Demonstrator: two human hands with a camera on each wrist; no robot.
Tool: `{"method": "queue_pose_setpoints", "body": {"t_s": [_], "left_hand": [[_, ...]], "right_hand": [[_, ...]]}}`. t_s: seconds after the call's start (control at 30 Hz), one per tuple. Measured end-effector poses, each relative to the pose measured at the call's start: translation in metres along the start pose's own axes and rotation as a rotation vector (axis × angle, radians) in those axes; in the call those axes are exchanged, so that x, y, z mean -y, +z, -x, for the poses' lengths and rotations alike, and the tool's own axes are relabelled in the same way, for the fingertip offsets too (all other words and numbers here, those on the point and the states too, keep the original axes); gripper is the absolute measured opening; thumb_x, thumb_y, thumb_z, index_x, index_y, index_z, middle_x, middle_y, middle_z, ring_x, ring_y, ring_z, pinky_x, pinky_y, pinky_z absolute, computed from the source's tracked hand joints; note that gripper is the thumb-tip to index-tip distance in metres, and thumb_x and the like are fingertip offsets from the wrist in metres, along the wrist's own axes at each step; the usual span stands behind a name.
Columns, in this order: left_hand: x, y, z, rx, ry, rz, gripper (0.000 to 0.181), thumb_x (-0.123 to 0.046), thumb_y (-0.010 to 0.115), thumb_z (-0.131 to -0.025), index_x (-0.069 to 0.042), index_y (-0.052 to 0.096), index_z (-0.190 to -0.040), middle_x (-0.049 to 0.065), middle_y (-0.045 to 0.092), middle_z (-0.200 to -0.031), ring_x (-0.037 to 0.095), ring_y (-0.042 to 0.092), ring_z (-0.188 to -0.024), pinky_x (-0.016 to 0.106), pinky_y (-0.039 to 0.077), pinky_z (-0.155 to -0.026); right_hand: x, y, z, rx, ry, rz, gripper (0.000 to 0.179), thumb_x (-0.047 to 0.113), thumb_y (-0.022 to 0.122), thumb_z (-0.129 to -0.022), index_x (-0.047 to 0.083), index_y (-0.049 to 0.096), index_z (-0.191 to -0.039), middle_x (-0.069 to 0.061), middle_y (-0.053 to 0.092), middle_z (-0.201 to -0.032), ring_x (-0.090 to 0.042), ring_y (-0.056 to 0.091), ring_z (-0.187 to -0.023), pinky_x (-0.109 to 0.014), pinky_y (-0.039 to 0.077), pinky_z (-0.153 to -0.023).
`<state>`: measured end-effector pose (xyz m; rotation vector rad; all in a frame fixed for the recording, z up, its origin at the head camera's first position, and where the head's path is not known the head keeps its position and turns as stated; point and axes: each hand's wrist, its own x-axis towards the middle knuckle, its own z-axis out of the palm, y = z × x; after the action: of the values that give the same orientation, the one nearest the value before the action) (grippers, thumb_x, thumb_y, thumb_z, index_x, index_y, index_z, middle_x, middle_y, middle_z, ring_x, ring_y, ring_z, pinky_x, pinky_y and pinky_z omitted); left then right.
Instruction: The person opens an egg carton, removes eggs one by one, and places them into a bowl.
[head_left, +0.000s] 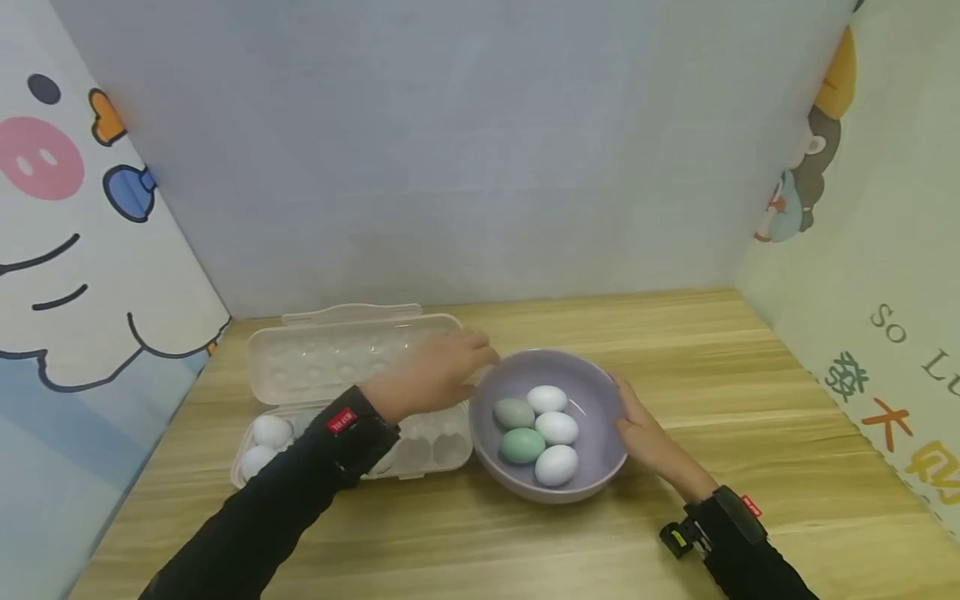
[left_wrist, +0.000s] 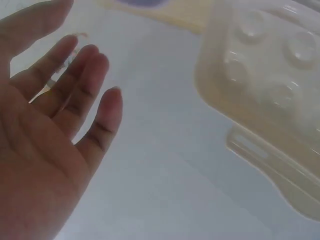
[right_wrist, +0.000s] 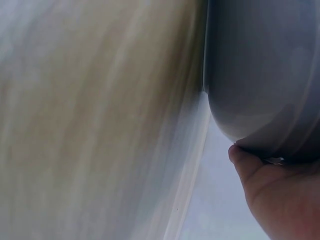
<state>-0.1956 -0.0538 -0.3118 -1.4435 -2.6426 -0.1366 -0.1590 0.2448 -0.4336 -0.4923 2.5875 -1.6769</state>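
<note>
A purple-grey bowl (head_left: 596,392) stands on the table with three white eggs (head_left: 557,428), a green egg (head_left: 522,446) and a grey-green egg (head_left: 514,413) inside. At the bowl's right side, my right hand (head_left: 648,437) holds the rim and outer wall; part of its fingers is hidden behind the bowl (right_wrist: 265,75). My left hand (head_left: 435,371) is in the air between the bowl and a clear plastic egg carton (head_left: 442,450). In the left wrist view its fingers (left_wrist: 82,95) are loosely bent, with nothing in them. White eggs (head_left: 272,432) sit in the carton's left end.
The carton's lid (head_left: 300,362) lies folded back behind its base, partly covered by the left hand. My left forearm (head_left: 277,500) hides the carton's middle. A grey wall (head_left: 480,167) rises behind the wooden table (head_left: 720,375), with printed panels at both sides.
</note>
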Motion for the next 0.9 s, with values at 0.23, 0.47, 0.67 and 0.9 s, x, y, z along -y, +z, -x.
{"method": "queue_pose_setpoints", "body": {"t_s": [0.23, 0.47, 0.67, 0.9], "left_hand": [[0.021, 0.011, 0.05, 0.359, -0.373, 0.137, 0.043, -0.029, 0.074, -0.069, -0.008, 0.057, -0.101, 0.003, 0.056, -0.092, 0.019, 0.053, -0.082, 0.036, 0.046, -0.074], [0.027, 0.035, 0.08, 0.517, -0.574, 0.233, 0.033, -0.027, 0.075, -0.064, -0.008, 0.056, -0.083, -0.001, 0.054, -0.078, 0.017, 0.048, -0.071, 0.035, 0.044, -0.064], [0.029, 0.043, 0.085, 0.477, -0.579, 0.242, 0.029, -0.017, 0.075, -0.058, -0.012, 0.05, -0.072, -0.003, 0.049, -0.07, 0.016, 0.044, -0.064, 0.031, 0.039, -0.056], [0.031, 0.047, 0.085, 0.457, -0.482, 0.22, 0.024, -0.009, 0.066, -0.054, -0.013, 0.05, -0.07, -0.005, 0.048, -0.069, 0.015, 0.043, -0.064, 0.03, 0.038, -0.054]], "right_hand": [[-0.001, -0.002, 0.0, -0.007, -0.015, 0.0, 0.066, -0.014, 0.031, -0.076, -0.001, 0.013, -0.137, -0.027, 0.015, -0.142, -0.045, 0.015, -0.128, -0.061, 0.017, -0.099], [-0.002, -0.001, -0.001, -0.002, -0.005, -0.005, 0.066, -0.014, 0.032, -0.076, -0.001, 0.013, -0.138, -0.027, 0.014, -0.142, -0.045, 0.013, -0.128, -0.061, 0.015, -0.1], [-0.002, -0.001, -0.002, 0.0, -0.017, -0.017, 0.067, -0.014, 0.031, -0.075, -0.001, 0.013, -0.138, -0.026, 0.015, -0.142, -0.044, 0.014, -0.128, -0.061, 0.015, -0.1], [-0.001, -0.001, -0.001, 0.006, -0.02, -0.026, 0.066, -0.014, 0.03, -0.076, 0.0, 0.013, -0.138, -0.027, 0.014, -0.142, -0.045, 0.014, -0.128, -0.062, 0.017, -0.099]]}}
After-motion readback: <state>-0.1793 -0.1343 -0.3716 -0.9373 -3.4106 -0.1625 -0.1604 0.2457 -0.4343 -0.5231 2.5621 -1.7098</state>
